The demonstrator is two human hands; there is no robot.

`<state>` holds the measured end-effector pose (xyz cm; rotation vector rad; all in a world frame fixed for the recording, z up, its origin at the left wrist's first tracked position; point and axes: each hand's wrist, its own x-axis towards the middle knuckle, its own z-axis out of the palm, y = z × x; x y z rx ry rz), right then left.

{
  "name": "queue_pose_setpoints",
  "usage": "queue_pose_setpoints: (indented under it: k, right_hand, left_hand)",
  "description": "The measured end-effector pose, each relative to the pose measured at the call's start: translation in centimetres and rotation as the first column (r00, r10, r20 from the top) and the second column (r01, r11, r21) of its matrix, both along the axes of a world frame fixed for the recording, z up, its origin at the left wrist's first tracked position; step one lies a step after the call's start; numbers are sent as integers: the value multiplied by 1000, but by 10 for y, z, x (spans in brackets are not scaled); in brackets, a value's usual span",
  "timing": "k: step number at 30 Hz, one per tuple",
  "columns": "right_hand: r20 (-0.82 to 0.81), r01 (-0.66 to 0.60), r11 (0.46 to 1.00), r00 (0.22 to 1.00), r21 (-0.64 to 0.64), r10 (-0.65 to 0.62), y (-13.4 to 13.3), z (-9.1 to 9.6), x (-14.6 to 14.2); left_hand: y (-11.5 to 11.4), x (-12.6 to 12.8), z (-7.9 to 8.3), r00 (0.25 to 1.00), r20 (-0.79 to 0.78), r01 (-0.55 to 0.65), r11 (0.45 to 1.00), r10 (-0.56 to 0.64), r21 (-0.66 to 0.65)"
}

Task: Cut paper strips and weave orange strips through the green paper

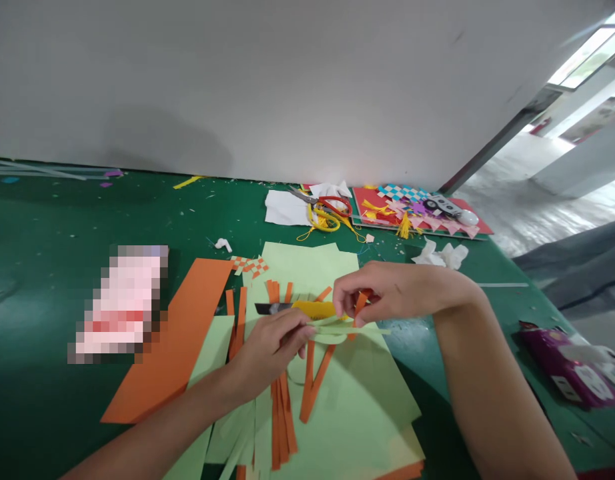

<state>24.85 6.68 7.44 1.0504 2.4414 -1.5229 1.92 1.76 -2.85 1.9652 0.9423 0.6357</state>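
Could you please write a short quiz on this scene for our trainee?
1. Multiple choice: What does the left hand pinch?
(a) pale green strips
(b) a purple packet
(c) a white tissue
2. True or false: The red-handled scissors lie farther from the person than the left hand does.
3. Short answer: What colour is the wide sheet on the picture's left, beside the pale green sheets?

Key: 1. a; 2. true; 3. orange.

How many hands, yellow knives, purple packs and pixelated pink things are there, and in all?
Hands: 2 (left hand, right hand)
Yellow knife: 1
Purple pack: 1
Pixelated pink thing: 1
Total: 5
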Motion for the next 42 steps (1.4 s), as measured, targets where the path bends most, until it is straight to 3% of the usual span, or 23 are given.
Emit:
queue_pose_setpoints:
  k: [3,9,22,28,32,42]
  right_hand:
    - [-46,-8,999,999,-35,7,4,-6,1]
    - [-138,-86,971,989,-223,56,9,-10,6]
    - [-230,-171,935,968,-312,101,13,-19,7]
    - [-108,-77,990,992,-118,64,9,-15,-1]
    - [-4,-33,999,999,16,33,5,-10,-5]
    - [128,10,990,991,143,-29,-3,-3,-3]
  left_hand:
    - [0,0,1,1000,5,3,1000,-3,1]
    - [0,0,1,1000,0,4,1000,-4,8]
    - [0,0,-1,1000,3,12,1000,-12,16]
    - [0,0,-1,1000,15,24,1000,-24,-2]
    - [0,0,0,1000,19,13,999,-12,-39]
    - [0,-1,-1,999,33,1,997,2,-78]
